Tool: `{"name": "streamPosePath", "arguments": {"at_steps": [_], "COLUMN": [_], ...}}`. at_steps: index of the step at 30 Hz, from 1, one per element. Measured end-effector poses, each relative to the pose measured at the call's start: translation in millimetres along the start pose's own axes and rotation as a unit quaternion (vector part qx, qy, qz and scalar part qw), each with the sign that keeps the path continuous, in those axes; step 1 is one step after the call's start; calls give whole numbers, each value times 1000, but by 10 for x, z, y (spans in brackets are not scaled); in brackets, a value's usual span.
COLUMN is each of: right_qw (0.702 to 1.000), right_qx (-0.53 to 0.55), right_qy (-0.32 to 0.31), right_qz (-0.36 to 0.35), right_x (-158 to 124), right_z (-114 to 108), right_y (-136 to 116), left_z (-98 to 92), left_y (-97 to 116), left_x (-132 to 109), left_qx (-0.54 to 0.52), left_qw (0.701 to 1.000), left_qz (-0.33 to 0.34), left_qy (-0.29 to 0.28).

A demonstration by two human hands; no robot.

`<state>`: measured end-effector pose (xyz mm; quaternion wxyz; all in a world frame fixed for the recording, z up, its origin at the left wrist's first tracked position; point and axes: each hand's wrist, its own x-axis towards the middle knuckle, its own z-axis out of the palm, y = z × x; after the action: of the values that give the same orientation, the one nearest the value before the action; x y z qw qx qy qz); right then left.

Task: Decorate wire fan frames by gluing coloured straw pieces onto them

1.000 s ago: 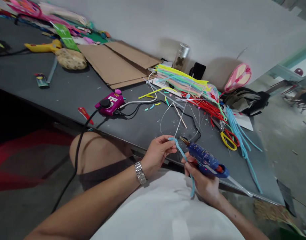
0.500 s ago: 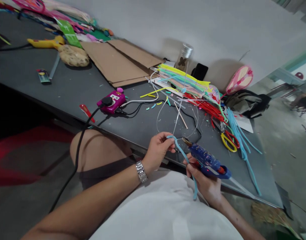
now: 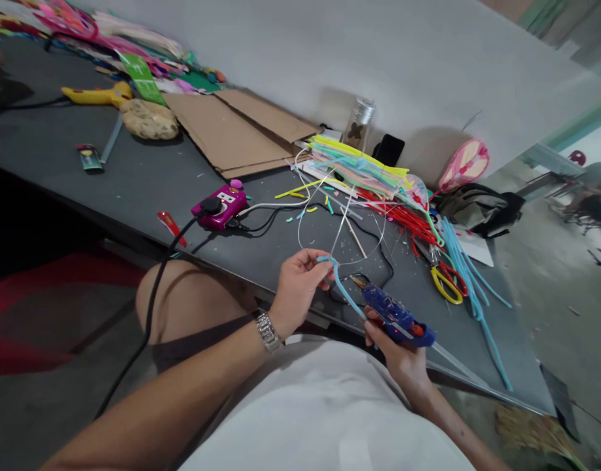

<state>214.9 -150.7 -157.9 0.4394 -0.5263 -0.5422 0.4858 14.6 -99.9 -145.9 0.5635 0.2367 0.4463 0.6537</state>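
Observation:
My left hand (image 3: 296, 288) pinches the top end of a light blue foam strip (image 3: 340, 291) together with thin wire loops (image 3: 330, 239) that arch up over the table. My right hand (image 3: 396, 356) grips a blue glue gun (image 3: 396, 315), nozzle aimed up and left, close to the strip just below my left fingers. The strip runs down past the gun toward my right hand. Both hands hover at the near edge of the dark grey table (image 3: 148, 176). A metal watch (image 3: 268, 332) is on my left wrist.
A purple power strip (image 3: 219, 204) with black and white cables lies mid-table. Stacked coloured strips (image 3: 364, 167), red strips (image 3: 408, 219), yellow-red scissors (image 3: 446, 282) and long blue strips (image 3: 470, 268) lie right. Cardboard (image 3: 232, 131), a jar (image 3: 358, 121), a yellow glue gun (image 3: 97, 95) and a bag (image 3: 477, 203) sit farther back.
Both hands have shifted slightly left and up in view as the camera moved. The glue gun nozzle stays close to the blue strip; the grips are unchanged.

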Motion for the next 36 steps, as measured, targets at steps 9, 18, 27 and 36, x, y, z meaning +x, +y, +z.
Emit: {"name": "streamPosePath", "arguments": {"at_steps": [9, 18, 27, 36], "right_qw": [975, 941, 936, 928], "right_qx": [-180, -268, -273, -289], "right_qy": [-68, -106, -97, -103], "right_qz": [-111, -178, -198, -209], "right_x": [193, 262, 270, 256], "right_z": [-113, -15, -9, -15], "right_y": [-237, -326, -330, -326], "left_z": [-95, -164, -198, -192], "left_y": [131, 44, -2, 6], "left_x": [14, 1, -20, -36], "left_qx": [126, 163, 207, 220], "left_qw": [986, 977, 965, 957], "left_qz": [109, 140, 162, 188], "left_qy": [16, 13, 1, 0]}}
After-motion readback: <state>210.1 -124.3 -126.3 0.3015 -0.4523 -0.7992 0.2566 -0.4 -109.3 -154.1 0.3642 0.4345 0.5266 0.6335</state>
